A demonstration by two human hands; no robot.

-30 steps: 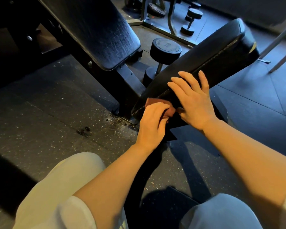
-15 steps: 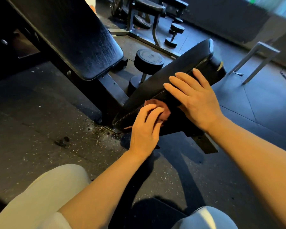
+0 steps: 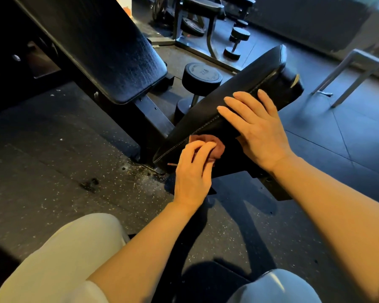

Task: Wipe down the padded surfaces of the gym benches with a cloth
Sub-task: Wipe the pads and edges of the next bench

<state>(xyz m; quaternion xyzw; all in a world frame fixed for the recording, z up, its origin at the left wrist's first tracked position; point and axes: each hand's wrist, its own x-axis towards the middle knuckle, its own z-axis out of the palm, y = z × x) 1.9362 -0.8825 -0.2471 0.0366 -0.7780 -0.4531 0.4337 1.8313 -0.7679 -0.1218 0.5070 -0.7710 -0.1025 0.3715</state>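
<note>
A black padded bench seat (image 3: 245,88) tilts up toward the right at the centre of the view. My left hand (image 3: 193,171) grips a bunched reddish-brown cloth (image 3: 208,143) and presses it against the seat's near side edge, just below the stitched seam. Resting flat on the top and side of the same pad, fingers spread, is my right hand (image 3: 256,130). The bench's black backrest pad (image 3: 109,47) slopes up to the upper left.
A black dumbbell (image 3: 200,79) stands on the floor behind the seat. More dumbbells (image 3: 236,42) and a weight rack (image 3: 197,16) lie further back. A grey metal frame (image 3: 348,75) stands at right. The speckled rubber floor (image 3: 53,149) has debris by the bench base. My knees fill the bottom edge.
My left hand with the cloth has slid slightly left and down along the seat's side edge. My right hand stays pressed on the pad. The camera has tilted up a little.
</note>
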